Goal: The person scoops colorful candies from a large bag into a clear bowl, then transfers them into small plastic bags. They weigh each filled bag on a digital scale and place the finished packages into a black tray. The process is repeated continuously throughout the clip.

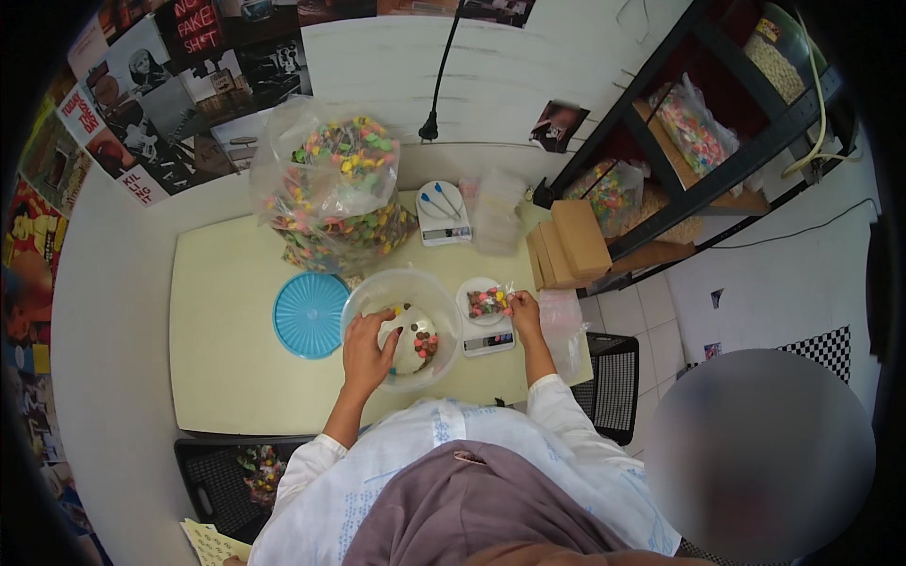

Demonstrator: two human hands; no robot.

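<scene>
My left hand (368, 347) reaches over the rim of a clear round tub (450, 363), thumb and fingers apart. Red, brown and yellow candies (426, 347) lie on the tub's bottom, mostly on its right side. A small yellow spot shows by the fingertips; whether they touch it I cannot tell. My right hand (526, 316) pinches the edge of a small clear plastic bag (491, 302) holding pink, brown and yellow candies. That bag rests on a white digital scale (488, 341), just right of the tub.
A blue ribbed lid (311, 316) lies left of the tub. Behind stands a big clear sack of colourful candies (344, 203). A second scale (442, 212) carries blue-tipped sticks, beside stacked empty bags (498, 212). Brown boxes (571, 245) and a dark shelf (651, 179) edge the right.
</scene>
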